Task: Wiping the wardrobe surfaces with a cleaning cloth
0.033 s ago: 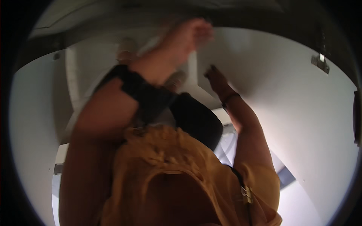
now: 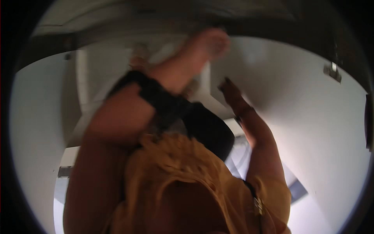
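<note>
My left arm is bent across my body, with a black strap or band point(image 2: 156, 95) over the forearm. My left hand point(image 2: 216, 43) is raised toward the far middle; its fingers look curled, and whatever they may hold is lost in blur and dimness. My right hand point(image 2: 231, 93) hangs lower, beside a pale panel point(image 2: 304, 113). Two dark fingertips show apart, with nothing visible between them. A dark band point(image 2: 244, 112) circles that wrist. Black cloth point(image 2: 210, 130) lies below the yellow top point(image 2: 167, 160); I cannot tell whether it is clothing or a bag.
The right-hand panel carries a metal fitting point(image 2: 332, 73) near its far edge. Another pale wall point(image 2: 37, 124) stands close on the left. Light floor point(image 2: 103, 66) and blurred feet point(image 2: 139, 56) show beyond my left arm. A dark band of surface point(image 2: 265, 27) crosses the far side.
Both hands and my body sit slightly lower and farther right in the picture. No grip has visibly changed.
</note>
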Motion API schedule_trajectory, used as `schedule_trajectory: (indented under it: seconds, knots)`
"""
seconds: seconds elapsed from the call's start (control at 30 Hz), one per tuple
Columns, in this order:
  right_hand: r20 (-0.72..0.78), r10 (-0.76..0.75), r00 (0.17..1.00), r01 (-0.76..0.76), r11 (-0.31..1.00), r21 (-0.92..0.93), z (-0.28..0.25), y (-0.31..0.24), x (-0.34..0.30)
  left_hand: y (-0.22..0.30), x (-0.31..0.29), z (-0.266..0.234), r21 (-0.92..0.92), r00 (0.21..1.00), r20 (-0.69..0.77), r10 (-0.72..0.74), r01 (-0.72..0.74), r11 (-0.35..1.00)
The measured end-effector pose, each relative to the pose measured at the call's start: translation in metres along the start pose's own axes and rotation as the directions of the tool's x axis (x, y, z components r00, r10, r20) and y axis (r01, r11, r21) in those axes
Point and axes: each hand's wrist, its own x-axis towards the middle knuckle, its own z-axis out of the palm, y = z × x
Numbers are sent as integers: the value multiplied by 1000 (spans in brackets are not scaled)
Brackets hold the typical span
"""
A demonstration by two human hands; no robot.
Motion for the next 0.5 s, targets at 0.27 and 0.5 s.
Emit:
schedule_trajectory:
  seconds: [0.27,0.5]
  knots:
    - [-348,147,926,-176,983,-52,-128,-19,-38,-20,-4,-14,44,999,-12,-36,37,998]
    - [-372,307,876,-285,952,115,-194,-46,-16,7,-16,-36,103,999,-18,32,-30,994]
